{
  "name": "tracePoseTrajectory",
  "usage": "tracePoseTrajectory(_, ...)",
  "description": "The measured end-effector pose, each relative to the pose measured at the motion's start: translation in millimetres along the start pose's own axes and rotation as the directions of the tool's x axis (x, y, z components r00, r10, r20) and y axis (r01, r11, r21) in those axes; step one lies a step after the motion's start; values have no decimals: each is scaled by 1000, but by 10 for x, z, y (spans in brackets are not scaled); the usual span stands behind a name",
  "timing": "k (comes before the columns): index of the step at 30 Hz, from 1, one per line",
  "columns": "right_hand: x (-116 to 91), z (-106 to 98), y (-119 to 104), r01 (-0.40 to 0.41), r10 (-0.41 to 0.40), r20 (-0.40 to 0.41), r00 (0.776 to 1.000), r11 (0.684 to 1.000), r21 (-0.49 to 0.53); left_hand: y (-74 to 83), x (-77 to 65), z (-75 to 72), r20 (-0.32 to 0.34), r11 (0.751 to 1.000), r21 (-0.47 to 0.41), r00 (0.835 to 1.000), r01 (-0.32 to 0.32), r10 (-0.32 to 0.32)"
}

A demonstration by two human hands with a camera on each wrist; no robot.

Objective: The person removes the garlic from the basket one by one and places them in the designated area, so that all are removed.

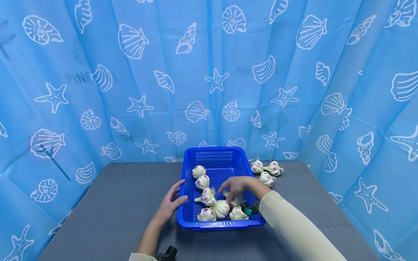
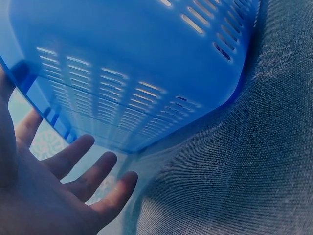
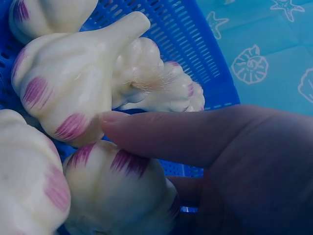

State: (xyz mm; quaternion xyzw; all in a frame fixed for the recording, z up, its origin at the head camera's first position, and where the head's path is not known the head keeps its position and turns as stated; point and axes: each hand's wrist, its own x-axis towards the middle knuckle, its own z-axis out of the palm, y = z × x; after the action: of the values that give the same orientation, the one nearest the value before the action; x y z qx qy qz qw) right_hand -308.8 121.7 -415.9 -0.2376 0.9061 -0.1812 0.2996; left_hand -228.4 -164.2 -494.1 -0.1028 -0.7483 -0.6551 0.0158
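Note:
A blue plastic basket (image 1: 222,224) with slotted walls holds several garlic bulbs (image 1: 206,214), white with purple streaks. My left hand (image 1: 169,204) rests at its left rim, thumb at the top edge; in the left wrist view its fingers (image 2: 76,154) spread straight beside the wall. Inside the basket, my right hand (image 1: 240,185) holds a garlic bulb (image 3: 122,191) near the right front, with the thumb across it and fingers on its far side. The thumb tip meets a neighbouring garlic bulb with a thick stem (image 3: 73,83). Most of the right fingers are hidden.
Three more garlic bulbs (image 1: 267,179) lie on the grey table cloth (image 1: 124,203) outside the basket's right back corner. A blue curtain (image 1: 209,90) with white shells and starfish hangs behind and at both sides.

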Motion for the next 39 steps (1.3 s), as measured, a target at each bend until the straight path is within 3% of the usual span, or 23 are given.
tracePoseTrajectory(12, -83, -78, -18, 97, -86, -129, 988, 992, 85, 10, -12, 8, 1, 1000, -6, 1000, 15, -15)
tracePoseTrajectory(19, -122, -163, 16, 140, -98, -256, 962, 978, 154, 21, -11, 17, 4, 1000, -8, 1000, 11, -11)
tracePoseTrajectory(25, -149, -239, 76, 196, -129, -316, 940, 962, 192, 20, -9, 12, -2, 1000, -6, 1000, 16, -16)
tracePoseTrajectory(32, -225, -314, 123, 189, -82, -389, 918, 951, 247, 23, -17, 13, -2, 1000, -7, 1000, 12, -12)
tracePoseTrajectory(39, -308, -428, 138, 226, -69, -490, 869, 936, 270, 22, -14, 18, -2, 1000, -17, 1000, 12, -12)
